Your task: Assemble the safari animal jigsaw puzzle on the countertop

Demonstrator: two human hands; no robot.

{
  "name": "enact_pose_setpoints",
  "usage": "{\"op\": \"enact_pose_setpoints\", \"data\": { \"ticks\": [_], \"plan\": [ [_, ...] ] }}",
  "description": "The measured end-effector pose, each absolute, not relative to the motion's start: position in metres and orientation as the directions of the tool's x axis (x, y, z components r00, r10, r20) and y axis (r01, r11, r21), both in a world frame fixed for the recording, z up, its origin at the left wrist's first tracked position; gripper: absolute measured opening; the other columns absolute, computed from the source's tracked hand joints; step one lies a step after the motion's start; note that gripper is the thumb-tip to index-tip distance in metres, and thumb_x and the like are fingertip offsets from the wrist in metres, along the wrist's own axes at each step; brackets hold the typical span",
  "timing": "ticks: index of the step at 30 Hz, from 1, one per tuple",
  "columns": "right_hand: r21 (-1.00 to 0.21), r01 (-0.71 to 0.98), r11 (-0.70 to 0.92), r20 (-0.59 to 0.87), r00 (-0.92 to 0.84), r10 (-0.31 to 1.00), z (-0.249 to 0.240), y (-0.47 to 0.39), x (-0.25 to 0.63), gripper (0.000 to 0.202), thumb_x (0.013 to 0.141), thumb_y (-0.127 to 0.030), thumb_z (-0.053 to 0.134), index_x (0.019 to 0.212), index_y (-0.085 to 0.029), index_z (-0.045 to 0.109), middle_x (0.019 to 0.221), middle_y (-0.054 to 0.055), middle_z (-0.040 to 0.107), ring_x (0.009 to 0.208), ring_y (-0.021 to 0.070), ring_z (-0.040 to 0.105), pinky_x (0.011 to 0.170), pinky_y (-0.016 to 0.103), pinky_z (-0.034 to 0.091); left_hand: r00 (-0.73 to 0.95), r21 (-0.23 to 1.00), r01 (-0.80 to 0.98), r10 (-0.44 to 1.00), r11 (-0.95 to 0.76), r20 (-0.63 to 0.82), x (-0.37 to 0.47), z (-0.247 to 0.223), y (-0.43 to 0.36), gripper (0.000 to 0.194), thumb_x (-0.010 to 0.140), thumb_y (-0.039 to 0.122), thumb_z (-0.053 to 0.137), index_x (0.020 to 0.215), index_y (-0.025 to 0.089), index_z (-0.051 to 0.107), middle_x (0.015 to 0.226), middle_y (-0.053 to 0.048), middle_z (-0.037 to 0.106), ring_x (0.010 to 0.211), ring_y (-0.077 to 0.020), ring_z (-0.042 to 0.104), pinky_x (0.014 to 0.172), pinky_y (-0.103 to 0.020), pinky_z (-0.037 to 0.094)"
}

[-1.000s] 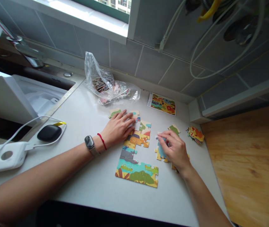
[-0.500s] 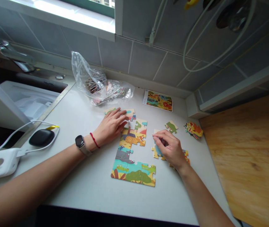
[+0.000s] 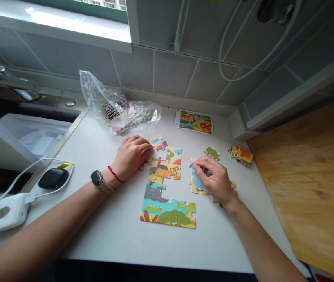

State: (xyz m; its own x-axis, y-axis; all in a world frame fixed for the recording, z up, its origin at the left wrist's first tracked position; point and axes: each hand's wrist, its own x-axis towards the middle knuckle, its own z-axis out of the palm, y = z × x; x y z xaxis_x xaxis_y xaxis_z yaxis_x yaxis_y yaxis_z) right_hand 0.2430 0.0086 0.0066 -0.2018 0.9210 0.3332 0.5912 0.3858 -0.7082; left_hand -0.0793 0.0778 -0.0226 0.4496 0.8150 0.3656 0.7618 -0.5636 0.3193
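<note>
On the white counter lies a partly joined animal jigsaw puzzle [image 3: 155,203], with a leopard, a grey hippo and green crocodiles in its left and lower parts. My left hand [image 3: 133,154] is curled palm down beside its upper left edge, over some puzzle pieces [image 3: 143,163] that mostly hide under the fingers. A pale piece with a blue patch [image 3: 158,143] lies just beyond those fingertips. To the right, my right hand [image 3: 213,176] pinches the upper edge of a blue-and-yellow puzzle piece [image 3: 196,184]; its palm covers other joined pieces.
A picture card [image 3: 194,121] lies near the wall. A clear plastic bag [image 3: 120,111] of pieces stands back left. A green piece [image 3: 212,152] and a pile of pieces [image 3: 241,155] lie right. The sink, a power strip [image 3: 4,213] and a wooden board [image 3: 310,184] flank the counter.
My left hand has drawn back to the left and its spread fingers have curled in, uncovering the pale piece. My right hand stays at about the same pieces. The view has shifted slightly.
</note>
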Motion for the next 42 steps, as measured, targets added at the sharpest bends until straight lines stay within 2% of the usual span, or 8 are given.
{"op": "enact_pose_setpoints", "data": {
  "ticks": [8, 13, 17, 29, 31, 34, 37, 42],
  "plan": [
    [-0.741, 0.606, 0.288, 0.386, 0.033, 0.922, 0.024, 0.012, 0.253, 0.017, 0.1, -0.033, 0.067, 0.093, -0.022, 0.079, 0.095, 0.007, 0.077, 0.084, 0.0207, 0.07, 0.065, 0.033, 0.055, 0.346, 0.322, 0.823, 0.862, -0.468, 0.37, -0.074, -0.025, 0.079, 0.027, 0.103, 0.044, 0.063, 0.099, 0.023, 0.079, 0.101, -0.01, 0.073, 0.097, -0.0287, 0.063, 0.087, -0.045, 0.053],
    [-0.755, 0.591, 0.283, 0.366, 0.022, 0.93, 0.021, 0.011, 0.25, 0.018, 0.099, -0.033, 0.068, 0.092, -0.022, 0.079, 0.095, 0.007, 0.077, 0.083, 0.0204, 0.07, 0.064, 0.032, 0.055, 0.31, 0.338, 0.832, 0.874, -0.44, 0.374, -0.071, -0.026, 0.079, 0.022, 0.102, 0.038, 0.064, 0.097, 0.023, 0.078, 0.101, -0.009, 0.071, 0.097, -0.0286, 0.062, 0.087, -0.045, 0.052],
    [-0.763, 0.58, 0.287, 0.352, -0.002, 0.936, 0.018, 0.011, 0.247, 0.016, 0.099, -0.032, 0.069, 0.092, -0.022, 0.079, 0.093, 0.006, 0.077, 0.082, 0.0197, 0.069, 0.063, 0.031, 0.054, 0.302, 0.323, 0.838, 0.868, -0.439, 0.395, -0.07, -0.025, 0.08, 0.019, 0.101, 0.04, 0.068, 0.1, 0.024, 0.077, 0.109, -0.009, 0.071, 0.098, -0.0269, 0.062, 0.09, -0.045, 0.053],
    [-0.761, 0.586, 0.279, 0.347, 0.004, 0.938, 0.018, 0.012, 0.246, 0.017, 0.098, -0.033, 0.069, 0.091, -0.022, 0.08, 0.093, 0.007, 0.077, 0.083, 0.0204, 0.069, 0.063, 0.031, 0.055, 0.279, 0.411, 0.807, 0.887, -0.425, 0.369, -0.07, -0.027, 0.082, 0.01, 0.096, 0.032, 0.074, 0.097, 0.022, 0.076, 0.134, -0.012, 0.068, 0.12, -0.033, 0.065, 0.099, -0.053, 0.053],
    [-0.759, 0.586, 0.283, 0.354, 0.007, 0.935, 0.018, 0.012, 0.247, 0.017, 0.098, -0.033, 0.069, 0.091, -0.022, 0.08, 0.093, 0.006, 0.077, 0.082, 0.02, 0.069, 0.063, 0.031, 0.055, 0.286, 0.415, 0.799, 0.882, -0.435, 0.374, -0.071, -0.026, 0.082, 0.008, 0.096, 0.031, 0.074, 0.096, 0.023, 0.075, 0.129, -0.01, 0.073, 0.118, -0.0324, 0.066, 0.098, -0.051, 0.053],
    [-0.761, 0.585, 0.28, 0.349, 0.005, 0.937, 0.018, 0.012, 0.248, 0.017, 0.098, -0.034, 0.069, 0.091, -0.022, 0.08, 0.093, 0.006, 0.077, 0.082, 0.02, 0.07, 0.063, 0.031, 0.055, 0.298, 0.416, 0.793, 0.879, -0.445, 0.371, -0.071, -0.023, 0.082, 0.006, 0.095, 0.03, 0.074, 0.092, 0.024, 0.074, 0.109, -0.006, 0.08, 0.107, -0.0298, 0.07, 0.095, -0.049, 0.053],
    [-0.76, 0.587, 0.28, 0.345, -0.001, 0.939, 0.017, 0.012, 0.248, 0.017, 0.098, -0.033, 0.069, 0.092, -0.022, 0.08, 0.094, 0.007, 0.077, 0.083, 0.02, 0.07, 0.064, 0.031, 0.055, 0.294, 0.394, 0.805, 0.875, -0.444, 0.385, -0.071, -0.02, 0.081, 0.007, 0.093, 0.027, 0.073, 0.087, 0.024, 0.075, 0.092, -0.004, 0.08, 0.096, -0.0288, 0.073, 0.093, -0.048, 0.053],
    [-0.758, 0.587, 0.285, 0.343, -0.014, 0.939, 0.016, 0.012, 0.248, 0.017, 0.099, -0.032, 0.069, 0.091, -0.022, 0.08, 0.092, 0.006, 0.077, 0.084, 0.0199, 0.07, 0.064, 0.03, 0.054, 0.315, 0.342, 0.815, 0.853, -0.468, 0.417, -0.072, -0.02, 0.081, 0.008, 0.091, 0.026, 0.072, 0.094, 0.022, 0.078, 0.094, -0.007, 0.081, 0.09, -0.0282, 0.076, 0.092, -0.047, 0.056]
  ]
}}
